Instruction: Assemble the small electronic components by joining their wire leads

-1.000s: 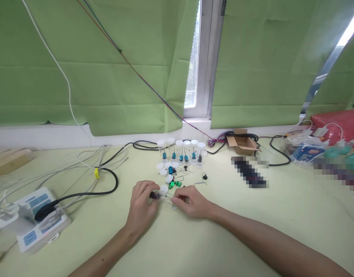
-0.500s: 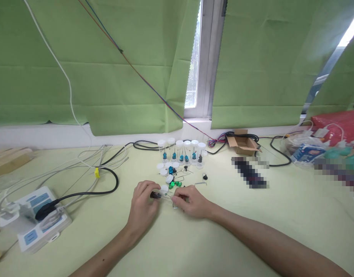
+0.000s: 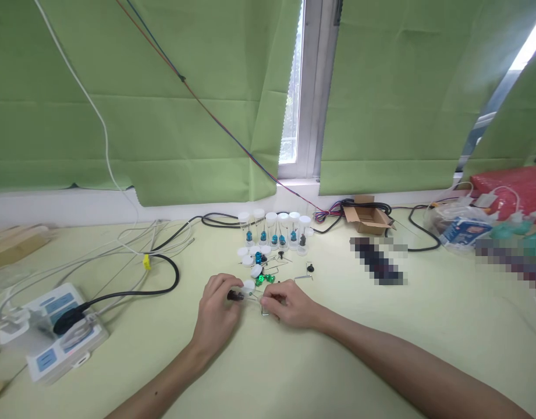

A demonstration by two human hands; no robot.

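Pale tabletop [image 3: 337,364], vials [image 3: 272,231] beyond hands: left hand [image 3: 218,302] holds tube [image 3: 245,295], right hand [image 3: 289,304] pinches at its end, contents hidden; likely fitting, next needs alignment.

Clear plastic tube [image 3: 247,295], matt cloth curtain [image 3: 163,134]

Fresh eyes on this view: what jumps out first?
Green curtains across the top, parted around a bright window. Below, mid-table, six white-capped tubes stand grouped. Nearer, the left hand holds a clear tube, the right hand at its other end.
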